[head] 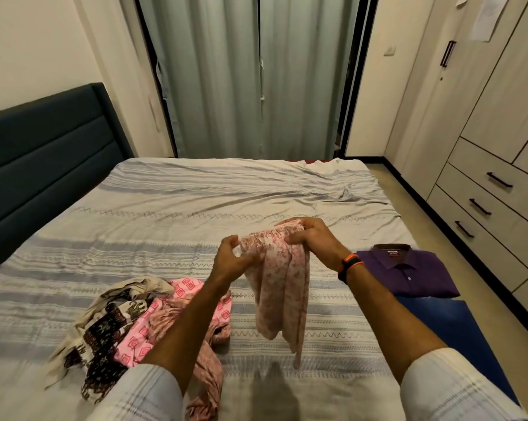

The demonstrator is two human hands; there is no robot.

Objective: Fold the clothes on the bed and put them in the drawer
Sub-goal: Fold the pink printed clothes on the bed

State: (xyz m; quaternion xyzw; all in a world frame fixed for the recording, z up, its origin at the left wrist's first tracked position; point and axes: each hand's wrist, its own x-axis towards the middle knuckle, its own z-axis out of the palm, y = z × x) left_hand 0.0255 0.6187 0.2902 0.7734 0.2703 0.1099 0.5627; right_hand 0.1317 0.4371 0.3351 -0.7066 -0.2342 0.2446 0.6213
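Note:
A pale pink floral garment [279, 287] hangs bunched in the air above the striped bed [196, 202]. My right hand [310, 238] grips its top edge from the right. My left hand [229, 256] pinches the same edge from the left. At the near left lies a loose pile of clothes [135, 323]: a cream and brown elephant print, a pink square-patterned piece and a pink floral one. A folded purple shirt [408, 270] rests on the bed's right edge. The wardrobe's drawers [481, 205] on the right are all closed.
A dark upholstered headboard [41, 165] stands at the left. Grey-green curtains [256, 77] hang behind the bed. A narrow strip of floor runs between bed and wardrobe. A blue mat [457, 329] lies beside the bed at the near right.

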